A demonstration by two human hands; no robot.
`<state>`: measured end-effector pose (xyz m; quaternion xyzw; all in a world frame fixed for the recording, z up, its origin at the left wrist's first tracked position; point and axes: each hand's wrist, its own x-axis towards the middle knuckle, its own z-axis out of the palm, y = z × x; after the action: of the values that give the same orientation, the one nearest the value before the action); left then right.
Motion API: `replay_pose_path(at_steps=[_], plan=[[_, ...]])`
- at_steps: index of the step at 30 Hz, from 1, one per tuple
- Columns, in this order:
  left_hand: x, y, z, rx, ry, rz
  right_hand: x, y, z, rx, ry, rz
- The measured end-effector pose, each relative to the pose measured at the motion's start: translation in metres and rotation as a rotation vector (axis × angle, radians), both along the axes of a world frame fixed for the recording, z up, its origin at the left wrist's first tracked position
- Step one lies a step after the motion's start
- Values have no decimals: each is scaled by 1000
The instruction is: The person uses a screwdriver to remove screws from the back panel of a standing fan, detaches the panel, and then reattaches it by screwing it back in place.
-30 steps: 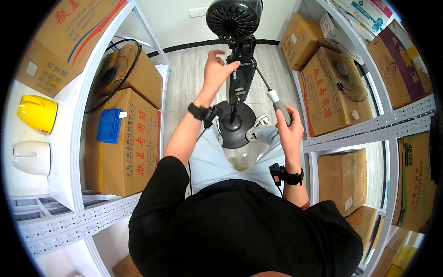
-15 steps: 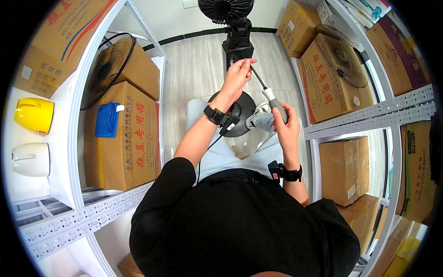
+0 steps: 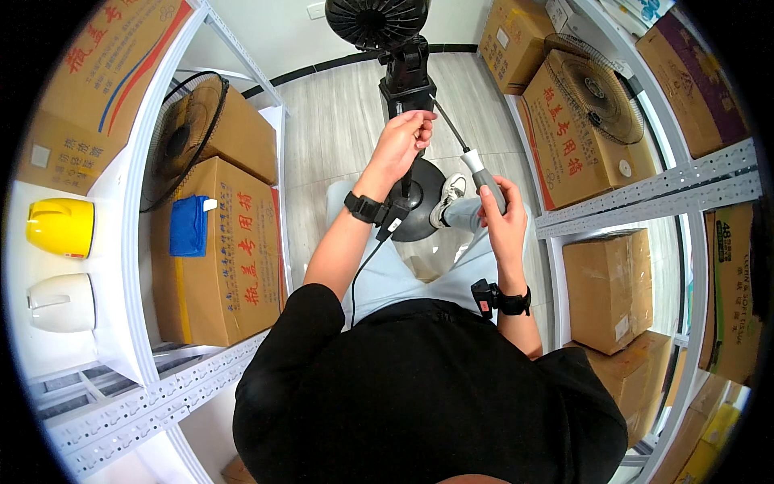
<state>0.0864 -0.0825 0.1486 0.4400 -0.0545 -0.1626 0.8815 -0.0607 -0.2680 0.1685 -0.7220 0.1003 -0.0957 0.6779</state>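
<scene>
My right hand [image 3: 504, 216] is wrapped round the grey and white handle of a screwdriver [image 3: 484, 173]. Its dark shaft slants up and left, the tip beside the black post of a floor fan [image 3: 408, 83]; whether they touch I cannot tell. To the left of the shaft, my left hand [image 3: 401, 147] has its thumb and fingers pinched together in front of the post. Anything between those fingertips is too small to make out. The fan's ribbed motor head [image 3: 376, 22] shows without blades or guard, and its round base [image 3: 421, 222] stands on the floor between my legs.
Metal shelving flanks me on both sides. On the left are cartons [image 3: 230, 266], a wire fan guard [image 3: 187, 133], a blue pouch [image 3: 189, 227], a yellow cup [image 3: 61, 228] and a white cup [image 3: 61, 303]. Another guard [image 3: 595, 87] leans against a carton [image 3: 556, 145] at right.
My left fingers have come away from the screwdriver's tip end and sit slightly lower left, leaving the shaft uncovered. My right hand keeps its hold. The whole view has shifted a little.
</scene>
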Motion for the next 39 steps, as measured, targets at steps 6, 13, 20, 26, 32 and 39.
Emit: replay_pose_path(at_steps=[6,13,20,26,32,39], plan=[[-3,31,0,-144,188,79,12,4,14,-135,-37,-41],[13,59,30,423,-187,456,23,7,17,-218,-55,-60],[67,62,56,1105,-716,311,28,17,27,-255,-48,-86],[83,49,54,984,-685,196,31,26,44,-343,-13,-79],[76,48,54,937,-610,200,31,34,53,-691,-383,-143],[74,46,60,985,-589,194,33,30,68,-271,157,81]])
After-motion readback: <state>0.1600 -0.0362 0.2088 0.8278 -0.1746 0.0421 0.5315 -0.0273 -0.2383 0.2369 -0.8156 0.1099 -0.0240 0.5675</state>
